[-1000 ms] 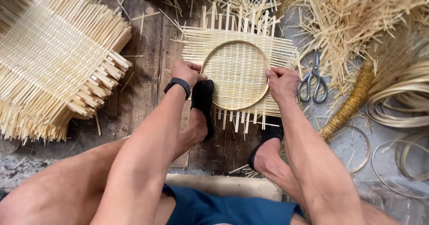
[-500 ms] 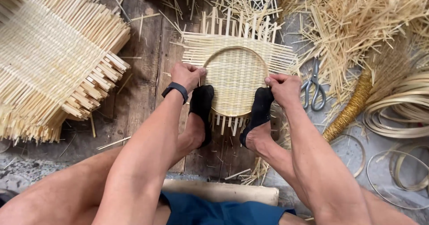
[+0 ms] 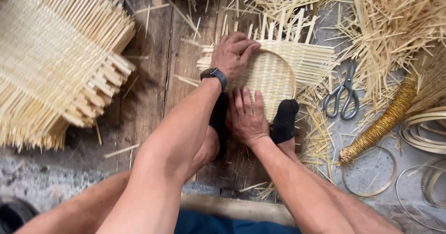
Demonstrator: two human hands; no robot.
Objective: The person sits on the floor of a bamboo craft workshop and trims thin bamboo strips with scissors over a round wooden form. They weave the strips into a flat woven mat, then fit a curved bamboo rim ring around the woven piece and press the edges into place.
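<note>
Fingers (image 3: 244,46) of the left hand (image 3: 234,57) curl over the far-left rim of the woven bamboo mat (image 3: 272,73), gripping the round hoop (image 3: 290,71) pressed into it. Right hand (image 3: 247,118) lies flat, fingers spread and released, palm down on the mat's near-left part, grasping nothing. Black watch (image 3: 214,73) on the left wrist. Two feet in black socks pin the mat's near edge: left foot (image 3: 218,122) mostly hidden under the left forearm, right foot (image 3: 284,121) just right of the right hand.

The mat sits on the wooden plank floor (image 3: 158,76), middle of view, loose strip ends sticking out on all sides. Stack of larger woven mats (image 3: 55,66) on the floor at far left, well apart. Scissors (image 3: 343,97) lie just right of the mat on grey concrete (image 3: 367,136). Pile of loose bamboo slivers (image 3: 385,29) top right. Wrapped yellow bundle (image 3: 383,122) runs diagonally right of the scissors. Thin bamboo rings (image 3: 371,173) and coiled strips (image 3: 425,131) near the right edge. Blue shorts (image 3: 223,222) at bottom.
</note>
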